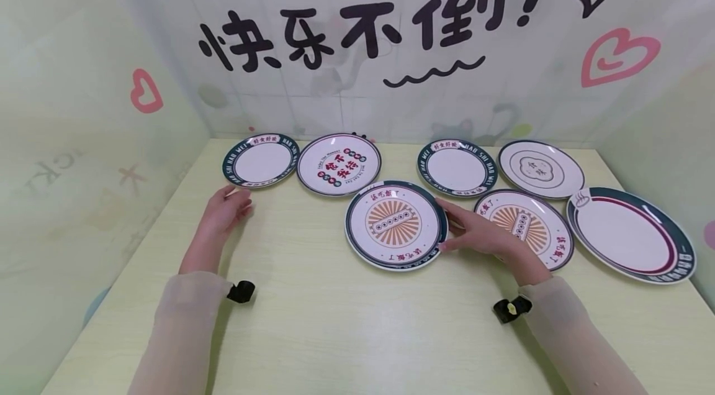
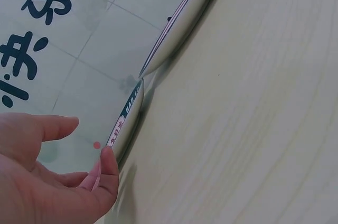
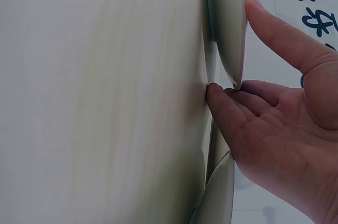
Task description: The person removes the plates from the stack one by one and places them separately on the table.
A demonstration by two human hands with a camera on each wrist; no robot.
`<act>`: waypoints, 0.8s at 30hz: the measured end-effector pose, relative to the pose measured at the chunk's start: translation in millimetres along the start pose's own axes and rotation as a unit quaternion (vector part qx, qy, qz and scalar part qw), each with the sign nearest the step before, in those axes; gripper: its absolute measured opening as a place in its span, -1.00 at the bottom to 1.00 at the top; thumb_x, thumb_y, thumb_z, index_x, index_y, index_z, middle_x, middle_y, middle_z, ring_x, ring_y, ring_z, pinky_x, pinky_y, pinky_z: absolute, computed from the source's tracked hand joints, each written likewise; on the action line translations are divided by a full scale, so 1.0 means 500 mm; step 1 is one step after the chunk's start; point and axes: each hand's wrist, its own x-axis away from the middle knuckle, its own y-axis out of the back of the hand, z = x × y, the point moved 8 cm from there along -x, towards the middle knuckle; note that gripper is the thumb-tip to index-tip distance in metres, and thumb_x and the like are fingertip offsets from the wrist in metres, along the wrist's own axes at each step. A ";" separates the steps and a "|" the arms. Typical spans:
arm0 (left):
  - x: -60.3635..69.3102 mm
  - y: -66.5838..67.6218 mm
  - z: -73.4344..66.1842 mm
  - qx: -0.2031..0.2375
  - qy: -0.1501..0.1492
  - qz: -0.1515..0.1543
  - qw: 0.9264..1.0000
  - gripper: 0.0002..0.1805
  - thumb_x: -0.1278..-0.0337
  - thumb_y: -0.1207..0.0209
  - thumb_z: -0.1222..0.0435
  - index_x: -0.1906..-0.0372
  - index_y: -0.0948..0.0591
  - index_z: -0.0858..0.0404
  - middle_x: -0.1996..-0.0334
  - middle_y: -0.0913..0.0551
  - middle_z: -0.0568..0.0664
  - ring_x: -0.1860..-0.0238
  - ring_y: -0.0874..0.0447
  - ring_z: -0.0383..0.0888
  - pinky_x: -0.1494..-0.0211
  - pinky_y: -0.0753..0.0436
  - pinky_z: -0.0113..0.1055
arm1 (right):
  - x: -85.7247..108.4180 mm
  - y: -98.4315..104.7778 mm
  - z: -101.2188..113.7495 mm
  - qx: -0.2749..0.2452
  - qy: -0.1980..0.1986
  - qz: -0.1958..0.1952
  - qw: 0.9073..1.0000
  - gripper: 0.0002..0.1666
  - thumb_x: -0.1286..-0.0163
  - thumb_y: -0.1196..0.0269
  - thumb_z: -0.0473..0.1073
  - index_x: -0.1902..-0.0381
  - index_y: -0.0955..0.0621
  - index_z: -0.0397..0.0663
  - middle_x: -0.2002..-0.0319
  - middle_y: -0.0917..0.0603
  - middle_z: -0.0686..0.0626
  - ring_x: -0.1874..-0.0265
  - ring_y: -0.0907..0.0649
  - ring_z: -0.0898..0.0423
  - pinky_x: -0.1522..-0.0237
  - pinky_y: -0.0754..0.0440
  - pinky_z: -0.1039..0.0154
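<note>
My right hand [image 1: 480,235] grips the right rim of a white plate [image 1: 393,227] with a dark green edge and an orange sunburst design. In the right wrist view, the thumb is on the rim of that plate [image 3: 232,23] and the fingers meet its edge. My left hand [image 1: 224,212] holds nothing, its fingers loosely bent. It lies just in front of a green-rimmed plate [image 1: 262,161] at the back left; whether it touches that plate I cannot tell. Beside this one is a white plate [image 1: 339,165] with red and green lettering, partly overlapped in view by the sunburst plate.
On the right are another green-rimmed plate [image 1: 457,167], a white plate with a grey emblem [image 1: 540,187], a second sunburst plate [image 1: 550,233] partly behind my right hand, and a large oval plate [image 1: 628,233]. A printed wall [image 1: 357,109] borders the pale wooden table [image 1: 335,333].
</note>
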 end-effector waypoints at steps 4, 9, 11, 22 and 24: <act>0.005 -0.011 0.001 0.026 -0.008 0.022 0.999 -0.17 -0.48 -0.02 0.26 -0.61 0.18 0.26 -0.01 -0.41 -0.15 0.05 -0.48 -0.34 -0.06 -0.64 -0.57 | 0.000 -0.002 0.002 0.001 0.005 0.003 1.000 0.21 -0.21 -0.39 -0.31 -0.59 0.12 -0.25 -0.58 0.13 -0.38 -0.57 0.05 -0.32 -0.56 -0.03 -0.15; 0.007 -0.018 0.005 0.018 -0.006 0.022 1.000 -0.22 -0.49 -0.01 0.26 -0.60 0.11 0.29 0.00 -0.41 -0.13 0.06 -0.48 -0.33 -0.07 -0.63 -0.57 | -0.001 -0.003 0.001 0.002 0.002 0.004 1.000 0.21 -0.21 -0.39 -0.30 -0.59 0.11 -0.24 -0.58 0.14 -0.38 -0.57 0.05 -0.32 -0.56 -0.04 -0.13; 0.007 -0.021 0.005 0.010 -0.006 0.022 1.000 -0.23 -0.49 -0.01 0.26 -0.59 0.08 0.29 -0.02 -0.41 -0.11 0.06 -0.48 -0.32 -0.06 -0.64 -0.56 | -0.002 -0.002 -0.001 0.001 -0.001 0.003 1.000 0.21 -0.21 -0.39 -0.31 -0.60 0.11 -0.23 -0.58 0.14 -0.36 -0.57 0.05 -0.30 -0.56 -0.04 -0.11; 0.017 -0.054 0.007 -0.018 -0.011 0.043 0.999 -0.29 -0.50 0.00 0.24 -0.57 -0.01 0.32 -0.12 -0.42 -0.01 0.03 -0.49 -0.31 -0.07 -0.63 -0.56 | -0.002 0.000 -0.003 -0.002 -0.001 0.003 1.000 0.22 -0.20 -0.39 -0.32 -0.60 0.12 -0.22 -0.59 0.15 -0.35 -0.58 0.07 -0.30 -0.57 -0.03 -0.12; 0.020 -0.065 0.007 -0.020 -0.014 0.050 0.998 -0.30 -0.51 0.00 0.25 -0.57 -0.01 0.33 -0.14 -0.41 0.00 0.01 -0.48 -0.29 -0.09 -0.63 -0.55 | -0.001 0.000 -0.002 0.000 0.000 0.003 1.000 0.22 -0.20 -0.39 -0.32 -0.60 0.12 -0.23 -0.58 0.15 -0.36 -0.57 0.06 -0.31 -0.56 -0.04 -0.13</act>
